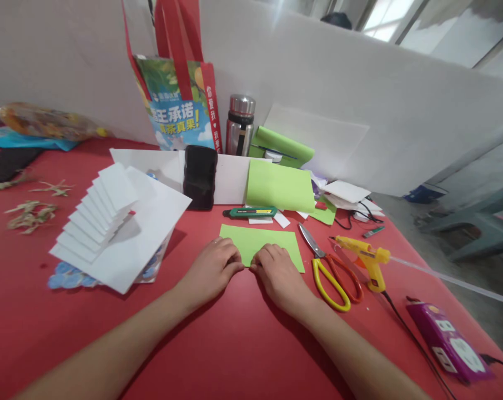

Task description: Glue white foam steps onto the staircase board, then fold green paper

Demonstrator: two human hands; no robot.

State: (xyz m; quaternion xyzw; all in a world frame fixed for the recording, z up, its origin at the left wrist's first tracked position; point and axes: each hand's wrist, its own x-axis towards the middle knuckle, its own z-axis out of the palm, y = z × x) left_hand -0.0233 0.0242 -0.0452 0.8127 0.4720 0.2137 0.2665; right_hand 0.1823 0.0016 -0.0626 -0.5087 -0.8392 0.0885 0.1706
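A light green sheet of paper [255, 242] lies on the red table in front of me. My left hand [218, 262] is at its near left edge, fingers curled and pinched onto the paper. At the near edge, a little to the right, my right hand [278, 272] has its fingers bent down onto the same sheet. The two hands' fingertips almost meet. Just beyond the sheet lies a green utility knife [251, 212]. Scissors [330, 272] with one yellow and one red handle rest open to the right of the paper. My thumbs' grip is partly hidden.
A yellow glue gun [366, 256] and a purple power strip [449, 339] lie at right, with cords. White cards [95, 214] are stacked on a white board at left. Behind stand a black phone-like object [200, 178], a steel flask [240, 125], a bag [179, 111] and a green sheet [280, 186].
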